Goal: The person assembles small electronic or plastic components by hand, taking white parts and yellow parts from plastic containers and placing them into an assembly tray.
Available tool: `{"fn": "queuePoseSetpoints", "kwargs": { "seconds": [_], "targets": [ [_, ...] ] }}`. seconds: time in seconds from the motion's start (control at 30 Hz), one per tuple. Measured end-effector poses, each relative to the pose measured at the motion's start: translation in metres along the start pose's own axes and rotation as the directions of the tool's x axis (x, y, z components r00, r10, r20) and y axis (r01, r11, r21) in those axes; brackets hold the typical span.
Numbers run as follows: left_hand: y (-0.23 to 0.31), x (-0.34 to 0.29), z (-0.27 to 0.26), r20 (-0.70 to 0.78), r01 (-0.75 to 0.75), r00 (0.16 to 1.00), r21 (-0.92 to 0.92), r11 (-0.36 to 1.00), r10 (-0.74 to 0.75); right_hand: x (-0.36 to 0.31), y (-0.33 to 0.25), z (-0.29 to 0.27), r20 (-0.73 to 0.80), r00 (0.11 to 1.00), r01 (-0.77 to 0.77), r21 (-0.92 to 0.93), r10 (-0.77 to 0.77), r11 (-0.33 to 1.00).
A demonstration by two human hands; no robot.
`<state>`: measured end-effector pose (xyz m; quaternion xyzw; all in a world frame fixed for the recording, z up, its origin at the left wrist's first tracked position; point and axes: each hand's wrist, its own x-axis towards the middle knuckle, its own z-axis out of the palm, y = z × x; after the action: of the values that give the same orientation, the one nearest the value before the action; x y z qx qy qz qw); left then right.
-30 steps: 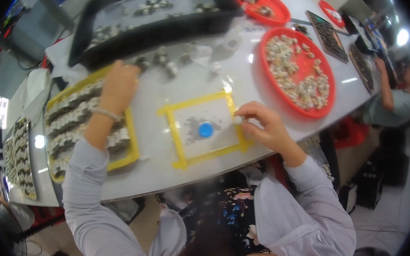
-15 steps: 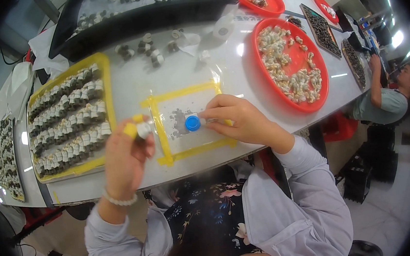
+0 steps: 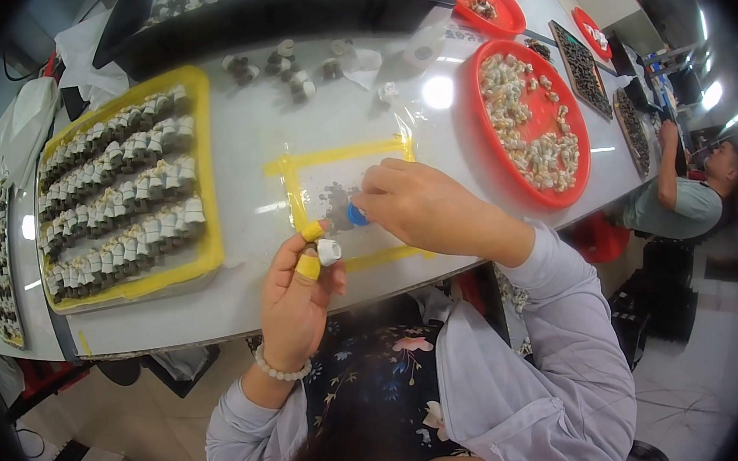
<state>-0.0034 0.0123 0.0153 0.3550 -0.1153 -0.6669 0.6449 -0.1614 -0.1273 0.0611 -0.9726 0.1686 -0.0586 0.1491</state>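
Between its thumb and fingers, my left hand [image 3: 295, 305] holds a small white ring-like piece [image 3: 329, 251]. Yellow wraps [image 3: 307, 266] cover the tips of two of its digits. My right hand [image 3: 424, 208] is closed in a pinch at a small round blue cap [image 3: 355, 215], partly covering it; whatever the fingertips grip is hidden. Both hands are over a clear sheet edged with yellow tape [image 3: 295, 189] on the white table. Beside the cap, dark grey spots [image 3: 336, 200] mark the sheet.
At left, a yellow-rimmed tray [image 3: 204, 148] carries rows of white-topped dark pieces. A red round tray [image 3: 543, 108] of pale pieces stands at right, a black bin [image 3: 272, 24] at the back. Loose pieces [image 3: 302, 84] lie before the bin. A co-worker [image 3: 677, 195] sits far right.
My left hand has moved right, toward the taped sheet, with the white piece. My right hand has closed in over the blue cap, covering more of it. The whole view has shifted slightly.
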Motion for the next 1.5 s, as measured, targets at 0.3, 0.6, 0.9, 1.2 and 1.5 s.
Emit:
{"fn": "queuePoseSetpoints", "kwargs": {
  "seconds": [0.3,0.6,0.9,1.2,1.5],
  "targets": [
    [-0.009,0.004,-0.001,0.043,0.027,0.999,0.02,0.999,-0.028,-0.008,-0.001,0.004,-0.17,0.964,-0.13,0.374,0.205,0.918],
    [-0.013,0.005,0.002,0.025,-0.055,0.998,-0.002,0.998,0.055,-0.008,-0.003,0.003,-0.181,0.959,-0.139,0.378,0.22,0.915],
    [-0.014,0.004,-0.004,0.079,-0.043,0.996,-0.017,0.999,0.044,-0.014,-0.017,-0.006,-0.06,0.957,-0.145,0.747,0.283,0.649],
    [-0.017,0.005,-0.002,0.052,-0.074,0.996,0.018,0.997,0.073,-0.016,-0.019,0.004,-0.085,0.962,-0.124,0.709,0.259,0.694],
    [-0.022,0.005,-0.001,0.06,-0.087,0.995,0.16,0.983,0.078,-0.019,-0.016,0.009,-0.114,0.968,-0.086,0.681,0.222,0.727]
  ]
}}
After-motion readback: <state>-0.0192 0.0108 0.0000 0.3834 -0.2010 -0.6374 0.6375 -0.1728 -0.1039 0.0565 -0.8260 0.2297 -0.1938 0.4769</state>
